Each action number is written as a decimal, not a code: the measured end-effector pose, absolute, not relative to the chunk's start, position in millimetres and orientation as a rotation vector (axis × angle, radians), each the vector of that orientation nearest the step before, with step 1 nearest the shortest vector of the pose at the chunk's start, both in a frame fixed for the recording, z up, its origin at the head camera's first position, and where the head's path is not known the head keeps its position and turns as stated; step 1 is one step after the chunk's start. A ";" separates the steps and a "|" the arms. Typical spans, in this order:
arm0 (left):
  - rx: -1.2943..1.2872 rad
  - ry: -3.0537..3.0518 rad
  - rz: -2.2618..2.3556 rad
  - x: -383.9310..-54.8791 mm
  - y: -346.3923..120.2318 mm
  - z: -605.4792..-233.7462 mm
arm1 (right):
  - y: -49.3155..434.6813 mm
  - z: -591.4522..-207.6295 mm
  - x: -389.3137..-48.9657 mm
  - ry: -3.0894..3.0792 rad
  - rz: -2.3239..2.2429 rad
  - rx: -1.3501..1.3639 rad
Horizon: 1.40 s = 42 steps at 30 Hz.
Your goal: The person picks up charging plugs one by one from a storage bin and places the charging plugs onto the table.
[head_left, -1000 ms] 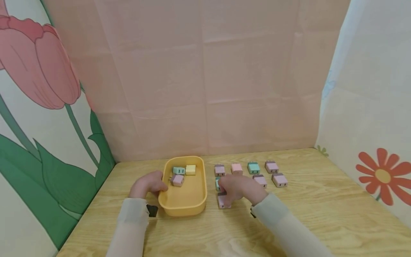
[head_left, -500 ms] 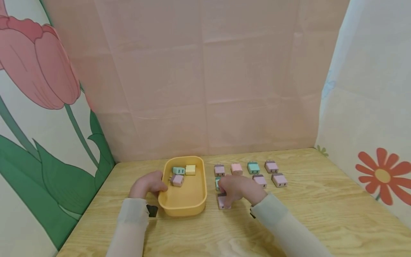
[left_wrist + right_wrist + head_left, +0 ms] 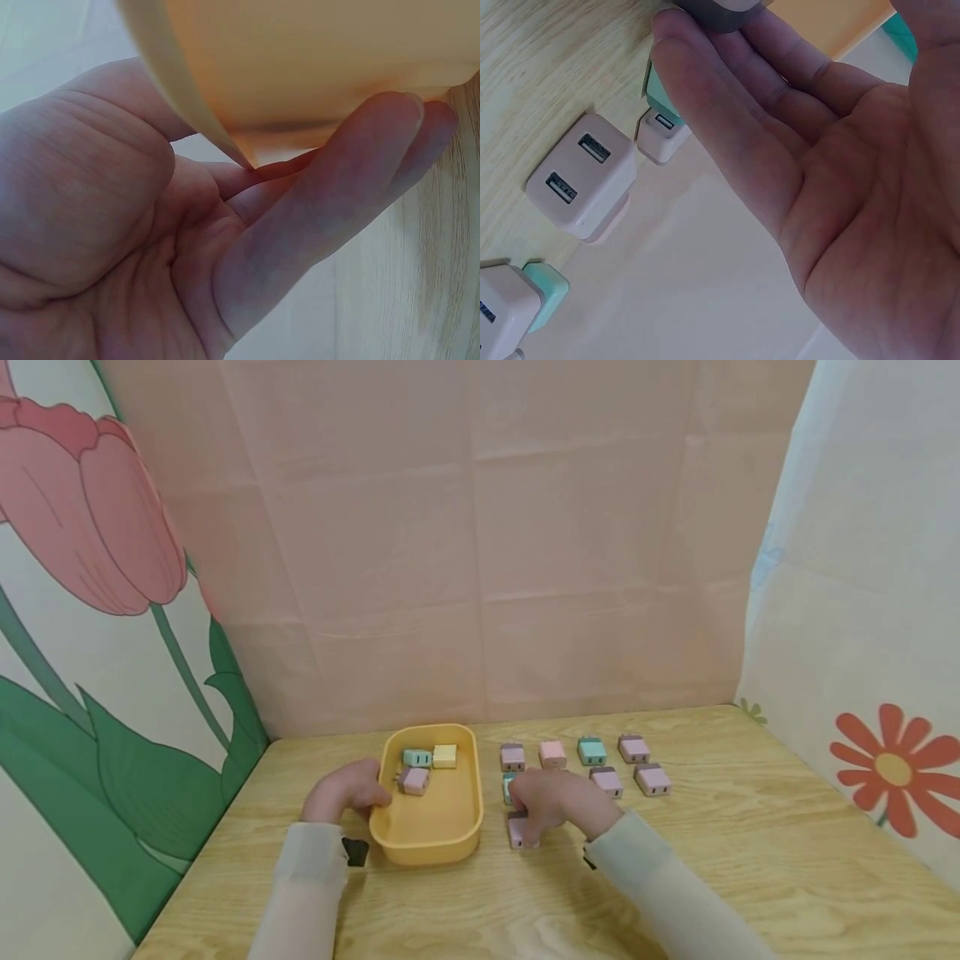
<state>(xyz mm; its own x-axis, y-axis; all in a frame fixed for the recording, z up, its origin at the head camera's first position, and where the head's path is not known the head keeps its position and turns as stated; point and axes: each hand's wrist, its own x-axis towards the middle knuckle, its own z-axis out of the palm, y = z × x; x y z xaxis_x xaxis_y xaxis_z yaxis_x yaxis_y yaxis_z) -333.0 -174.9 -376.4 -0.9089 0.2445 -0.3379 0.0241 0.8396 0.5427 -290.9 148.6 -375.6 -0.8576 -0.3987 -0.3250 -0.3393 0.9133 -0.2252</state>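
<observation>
My left hand (image 3: 345,789) grips the left wall of a yellow plastic tray (image 3: 431,822), thumb over the rim and fingers outside against the wall (image 3: 322,67). In the tray lie a mint USB charger (image 3: 417,758), a yellow one (image 3: 445,756) and a purple one (image 3: 416,781). To the tray's right, my right hand (image 3: 558,797) holds a purple USB charger (image 3: 516,833) at the near end of the group; the right wrist view shows only its dark end (image 3: 716,15) at the fingertips. A mint charger (image 3: 508,788) just beyond is partly covered by the fingers.
More USB chargers stand in loose rows on the wooden table (image 3: 480,918): purple (image 3: 513,757), pink (image 3: 553,754), mint (image 3: 592,751) and purple (image 3: 634,749) at the back, with two purple ones (image 3: 607,782) (image 3: 653,779) nearer. A pink sheet (image 3: 480,568) hangs behind.
</observation>
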 end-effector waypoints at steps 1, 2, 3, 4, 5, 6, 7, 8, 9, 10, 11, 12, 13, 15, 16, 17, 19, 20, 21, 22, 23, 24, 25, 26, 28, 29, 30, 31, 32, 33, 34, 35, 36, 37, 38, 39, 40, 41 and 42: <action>0.201 2.621 0.763 -332.6 -174.8 -375.9 | 148.6 -375.6 -290.7 2.706 -0.224 -0.538; 0.199 2.621 0.761 -332.4 -174.7 -375.5 | 148.5 -375.5 -290.6 2.705 -0.225 -0.536; 0.197 2.623 0.759 -332.3 -174.6 -375.4 | 148.4 -375.8 -290.7 2.704 -0.224 -0.534; 0.195 2.624 0.757 -332.0 -174.5 -375.2 | 148.5 -376.1 -290.9 2.704 -0.224 -0.532; 0.197 2.625 0.757 -331.7 -174.4 -374.9 | 148.7 -376.3 -291.0 2.705 -0.222 -0.531; 0.199 2.626 0.756 -331.3 -174.4 -374.6 | 148.7 -376.4 -291.2 2.706 -0.223 -0.529; 0.198 2.627 0.754 -331.7 -174.4 -374.9 | 148.8 -376.7 -291.3 2.706 -0.223 -0.528; 0.200 2.628 0.751 -332.1 -174.5 -375.2 | 148.8 -376.6 -291.5 2.706 -0.222 -0.527; 0.198 2.628 0.752 -332.4 -174.5 -375.5 | 148.9 -377.0 -291.7 2.706 -0.220 -0.525; 0.201 2.628 0.747 -332.6 -174.4 -375.5 | 149.0 -377.0 -291.7 2.707 -0.216 -0.524; 0.199 2.627 0.747 -332.8 -174.4 -375.7 | 149.1 -377.3 -291.8 2.709 -0.214 -0.523; 0.197 2.626 0.747 -333.1 -174.3 -376.1 | 149.1 -377.4 -291.8 2.709 -0.213 -0.522; 0.198 2.626 0.745 -333.1 -174.3 -376.2 | 149.3 -377.5 -292.0 2.709 -0.209 -0.524; 0.200 2.622 0.748 -333.0 -174.3 -376.3 | 149.6 -377.6 -292.2 2.708 -0.211 -0.519; 0.203 2.622 0.748 -332.9 -174.3 -376.3 | 149.7 -377.2 -292.2 2.707 -0.212 -0.518; 0.203 2.621 0.753 -332.8 -174.4 -376.5 | 149.9 -377.5 -292.4 2.705 -0.216 -0.519; 0.209 2.622 0.754 -332.2 -174.5 -376.0 | 150.1 -377.2 -292.5 2.701 -0.222 -0.520; 0.208 2.622 0.758 -332.2 -174.5 -376.1 | 150.1 -377.2 -292.4 2.700 -0.226 -0.517; 0.206 2.621 0.760 -332.2 -174.5 -376.2 | 150.2 -377.0 -292.3 2.699 -0.228 -0.521; 0.204 2.621 0.759 -332.1 -174.4 -376.1 | 150.2 -376.8 -292.0 2.698 -0.230 -0.527; 0.202 2.620 0.756 -332.1 -174.5 -376.0 | 150.3 -377.3 -292.0 2.698 -0.230 -0.531; 0.199 2.619 0.755 -332.2 -174.4 -376.0 | 150.3 -377.3 -291.9 2.700 -0.228 -0.534; 0.197 2.617 0.753 -332.5 -174.4 -376.3 | 150.3 -377.6 -291.8 2.702 -0.225 -0.536; 0.193 2.615 0.752 -332.7 -174.4 -376.4 | 150.2 -377.5 -291.7 2.704 -0.221 -0.537; 0.191 2.616 0.747 -332.9 -174.6 -376.5 | 149.9 -377.6 -291.6 2.705 -0.220 -0.536; 0.193 2.616 0.747 -333.1 -174.7 -376.5 | 149.9 -377.9 -291.8 2.705 -0.220 -0.533; 0.193 2.616 0.748 -332.9 -174.7 -376.2 | 149.7 -377.6 -291.7 2.705 -0.219 -0.530; 0.194 2.617 0.749 -333.1 -174.9 -376.1 | 149.6 -377.6 -291.8 2.705 -0.219 -0.525; 0.196 2.618 0.750 -333.0 -174.9 -375.6 | 149.4 -377.4 -291.9 2.703 -0.221 -0.520; 0.201 2.619 0.749 -332.9 -175.0 -375.2 | 149.3 -377.1 -291.9 2.701 -0.224 -0.517; 0.202 2.618 0.750 -332.8 -174.8 -375.0 | 149.5 -377.3 -292.0 2.699 -0.223 -0.514; 0.202 2.618 0.750 -332.5 -174.6 -374.5 | 149.6 -377.4 -292.0 2.699 -0.221 -0.510; 0.202 2.618 0.750 -332.4 -174.4 -374.5 | 149.7 -377.3 -292.0 2.697 -0.220 -0.506; 0.201 2.618 0.751 -332.5 -174.4 -374.8 | 149.7 -377.3 -292.0 2.696 -0.218 -0.502; 0.200 2.619 0.749 -332.1 -174.2 -374.5 | 149.6 -377.3 -292.0 2.695 -0.217 -0.501; 0.197 2.620 0.750 -331.8 -174.2 -374.4 | 149.5 -377.2 -291.9 2.696 -0.215 -0.501; 0.194 2.622 0.750 -331.5 -174.2 -374.5 | 149.4 -377.1 -291.9 2.697 -0.213 -0.502; 0.193 2.625 0.748 -331.3 -174.2 -374.6 | 149.2 -376.8 -291.8 2.697 -0.210 -0.503; 0.191 2.626 0.748 -331.2 -174.2 -374.8 | 149.0 -376.7 -291.8 2.698 -0.205 -0.505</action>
<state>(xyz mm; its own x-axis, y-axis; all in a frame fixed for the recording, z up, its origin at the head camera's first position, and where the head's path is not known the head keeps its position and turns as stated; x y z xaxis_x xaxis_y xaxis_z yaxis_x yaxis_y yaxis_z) -331.2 -174.2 -374.8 -0.9101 0.2362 -0.3406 0.0214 0.8473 0.5306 -291.8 149.0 -376.7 -0.8607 -0.3742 -0.3453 -0.3176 0.9246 -0.2102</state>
